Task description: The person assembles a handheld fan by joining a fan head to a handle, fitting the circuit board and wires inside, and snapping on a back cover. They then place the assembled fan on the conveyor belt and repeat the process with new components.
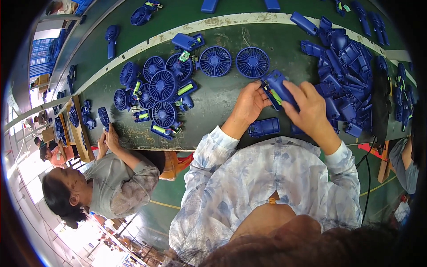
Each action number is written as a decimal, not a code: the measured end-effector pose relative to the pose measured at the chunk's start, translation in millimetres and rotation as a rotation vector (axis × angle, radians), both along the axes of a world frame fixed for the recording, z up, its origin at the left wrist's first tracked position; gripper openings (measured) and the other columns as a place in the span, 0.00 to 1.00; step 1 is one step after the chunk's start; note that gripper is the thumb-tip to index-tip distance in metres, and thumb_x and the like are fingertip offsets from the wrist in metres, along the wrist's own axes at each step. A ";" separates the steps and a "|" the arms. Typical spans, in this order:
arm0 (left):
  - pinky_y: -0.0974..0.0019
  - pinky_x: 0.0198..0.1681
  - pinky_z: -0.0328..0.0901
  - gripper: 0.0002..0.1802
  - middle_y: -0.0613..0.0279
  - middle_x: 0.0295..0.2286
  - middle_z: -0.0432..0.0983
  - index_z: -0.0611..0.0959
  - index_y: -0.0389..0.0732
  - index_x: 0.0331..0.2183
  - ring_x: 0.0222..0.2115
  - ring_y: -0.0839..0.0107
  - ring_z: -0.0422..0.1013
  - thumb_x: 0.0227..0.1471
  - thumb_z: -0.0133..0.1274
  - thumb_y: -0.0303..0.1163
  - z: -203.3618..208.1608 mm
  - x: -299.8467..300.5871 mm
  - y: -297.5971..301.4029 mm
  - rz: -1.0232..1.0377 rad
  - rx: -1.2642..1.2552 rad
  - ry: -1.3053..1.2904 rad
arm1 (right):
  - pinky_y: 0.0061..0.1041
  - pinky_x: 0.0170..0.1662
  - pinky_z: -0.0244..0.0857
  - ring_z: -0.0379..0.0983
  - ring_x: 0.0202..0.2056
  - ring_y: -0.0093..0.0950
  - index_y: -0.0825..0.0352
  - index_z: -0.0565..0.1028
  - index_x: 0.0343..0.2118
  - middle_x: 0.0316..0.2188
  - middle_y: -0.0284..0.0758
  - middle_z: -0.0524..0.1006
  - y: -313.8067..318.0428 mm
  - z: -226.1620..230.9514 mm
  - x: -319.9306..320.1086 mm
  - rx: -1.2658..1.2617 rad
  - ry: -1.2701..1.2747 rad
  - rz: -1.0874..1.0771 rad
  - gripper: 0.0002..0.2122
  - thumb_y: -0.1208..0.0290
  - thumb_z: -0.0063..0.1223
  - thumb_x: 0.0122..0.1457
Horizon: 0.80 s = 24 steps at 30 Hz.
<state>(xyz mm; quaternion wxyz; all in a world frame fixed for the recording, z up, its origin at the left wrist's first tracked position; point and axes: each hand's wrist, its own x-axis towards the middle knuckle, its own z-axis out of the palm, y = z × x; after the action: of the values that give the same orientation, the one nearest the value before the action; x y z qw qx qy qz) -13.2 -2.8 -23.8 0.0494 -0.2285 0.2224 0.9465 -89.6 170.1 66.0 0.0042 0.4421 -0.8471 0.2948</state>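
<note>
While both hands work at 1 o'clock on the dark green bench (222, 95), the right hand (307, 109) is clamped over a blue fan handle (278, 86) and the left hand (249, 104) pinches its lower end. Round fan heads (162, 84) cluster at 10 o'clock, a heap of blue shells (347, 66) sits at 2 o'clock. A co-worker (106, 182) sits at 8 o'clock beside the bench.

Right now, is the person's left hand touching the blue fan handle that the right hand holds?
Touching. In the head view the left hand has its fingertips on the lower end of the blue fan handle, while the right hand grips it from above.
</note>
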 end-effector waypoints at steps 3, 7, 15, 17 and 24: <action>0.54 0.50 0.66 0.21 0.49 0.43 0.75 0.74 0.34 0.45 0.45 0.58 0.72 0.59 0.38 0.40 2.9 -0.4 -0.4 -0.011 0.056 0.026 | 0.30 0.28 0.66 0.69 0.28 0.33 0.64 0.74 0.47 0.27 0.36 0.68 -6.2 -3.2 12.6 0.031 0.013 0.009 0.23 0.69 0.63 0.44; 0.55 0.50 0.66 0.23 0.47 0.45 0.74 0.74 0.34 0.46 0.46 0.58 0.72 0.59 0.37 0.41 -1.8 1.2 2.4 -0.002 0.061 0.034 | 0.30 0.28 0.66 0.69 0.28 0.33 0.64 0.73 0.47 0.27 0.36 0.67 -12.6 -13.9 17.5 0.087 0.041 0.020 0.23 0.68 0.63 0.44; 0.58 0.48 0.67 0.21 0.51 0.44 0.74 0.74 0.35 0.46 0.44 0.61 0.72 0.58 0.38 0.39 -1.9 4.6 4.0 0.037 0.094 0.064 | 0.31 0.27 0.66 0.68 0.28 0.34 0.63 0.73 0.47 0.27 0.36 0.67 -17.2 -22.0 18.8 0.144 0.108 -0.033 0.23 0.66 0.62 0.45; 0.60 0.47 0.67 0.19 0.53 0.43 0.74 0.74 0.35 0.46 0.43 0.64 0.72 0.57 0.40 0.36 0.4 5.4 4.6 0.032 0.054 0.096 | 0.31 0.28 0.66 0.69 0.29 0.34 0.64 0.73 0.48 0.27 0.37 0.67 -17.9 -20.9 19.0 0.162 0.093 -0.031 0.24 0.68 0.63 0.45; 0.68 0.42 0.70 0.13 0.63 0.39 0.75 0.74 0.36 0.45 0.39 0.74 0.73 0.58 0.47 0.26 13.7 4.3 19.2 0.032 -0.173 0.051 | 0.31 0.29 0.66 0.69 0.29 0.34 0.65 0.75 0.48 0.26 0.36 0.68 -15.5 -22.0 17.8 0.205 0.101 -0.037 0.24 0.72 0.64 0.43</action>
<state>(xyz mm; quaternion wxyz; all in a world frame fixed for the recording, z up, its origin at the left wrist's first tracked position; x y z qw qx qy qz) -8.9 16.4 -10.0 0.0088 -0.2113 0.3008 0.9300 -71.7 154.6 43.9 0.0071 0.4387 -0.8796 0.1840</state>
